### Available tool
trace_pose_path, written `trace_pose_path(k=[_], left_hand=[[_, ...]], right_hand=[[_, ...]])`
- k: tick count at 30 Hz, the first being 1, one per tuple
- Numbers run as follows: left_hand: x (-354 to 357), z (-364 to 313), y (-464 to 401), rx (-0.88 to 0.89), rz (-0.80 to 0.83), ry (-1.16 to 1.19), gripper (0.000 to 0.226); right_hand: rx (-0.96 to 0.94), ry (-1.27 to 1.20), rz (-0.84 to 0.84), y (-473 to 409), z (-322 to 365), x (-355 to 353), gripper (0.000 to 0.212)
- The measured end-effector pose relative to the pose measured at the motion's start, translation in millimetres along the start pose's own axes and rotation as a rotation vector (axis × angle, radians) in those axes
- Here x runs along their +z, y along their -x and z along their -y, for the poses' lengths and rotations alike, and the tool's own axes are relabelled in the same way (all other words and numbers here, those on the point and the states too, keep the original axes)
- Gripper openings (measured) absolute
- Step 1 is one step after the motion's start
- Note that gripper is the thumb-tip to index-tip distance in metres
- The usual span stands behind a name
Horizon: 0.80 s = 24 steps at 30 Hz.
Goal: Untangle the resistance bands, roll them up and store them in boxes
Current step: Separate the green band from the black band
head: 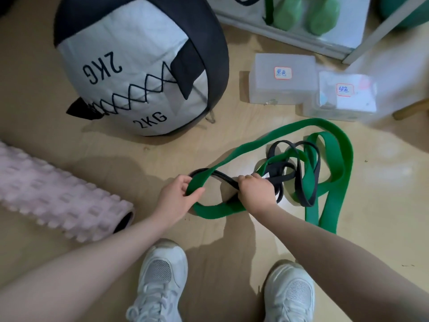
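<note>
A wide green resistance band point(336, 145) and a narrow black band point(312, 182) lie knotted together on the wooden floor, right of centre. My left hand point(178, 196) grips a loop of the green band, with the black band passing just behind its fingers. My right hand point(254, 190) is closed around the black band at the edge of the knot. Two translucent plastic boxes stand beyond the tangle, one point(282, 80) and the other point(346, 96) each with a handwritten label, lids closed.
A large grey and black 2KG medicine ball point(139, 66) sits at the upper left. A pink foam roller point(55, 194) lies at the left. A white shelf point(301, 26) holds green items at the top. My white shoes point(162, 282) stand below the hands.
</note>
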<state>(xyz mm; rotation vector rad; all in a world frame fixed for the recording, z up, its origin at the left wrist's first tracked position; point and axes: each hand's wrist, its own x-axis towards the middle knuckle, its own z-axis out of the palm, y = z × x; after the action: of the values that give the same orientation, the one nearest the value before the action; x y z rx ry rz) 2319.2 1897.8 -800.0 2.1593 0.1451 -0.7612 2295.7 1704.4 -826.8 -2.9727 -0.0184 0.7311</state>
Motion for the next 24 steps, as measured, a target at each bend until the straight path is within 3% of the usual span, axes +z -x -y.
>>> trace_pose_path(k=[7,9,13,16,19,21,24], left_hand=[[-7,-17,-21,0.034,-0.073,-0.037,0.031],[-3,-29,-32,0.058,-0.085,-0.059,0.033],[7,-44,-47,0.181,-0.116,-0.118,0.035],[13,-37,-50,0.197,-0.121,-0.368,0.040],[21,-22,-44,0.105,-0.035,-0.672,0.047],[26,-11,-41,0.033,-0.001,-0.774,0.071],[29,-3,-37,0.116,-0.069,-0.843,0.095]], right_hand=[[0.328,-0.604,-0.316,37,-65,-52,0.011],[0.398,-0.678,-0.351,57,-86,-51,0.010],[0.306,-0.355,-0.168,102,-117,-16,0.010],[0.177,0.048,0.149,120,-115,15,0.018],[0.101,0.134,0.344,118,-97,26,0.033],[0.059,0.071,0.321,106,-79,17,0.040],[-0.013,-0.091,0.087,83,-49,0,0.039]])
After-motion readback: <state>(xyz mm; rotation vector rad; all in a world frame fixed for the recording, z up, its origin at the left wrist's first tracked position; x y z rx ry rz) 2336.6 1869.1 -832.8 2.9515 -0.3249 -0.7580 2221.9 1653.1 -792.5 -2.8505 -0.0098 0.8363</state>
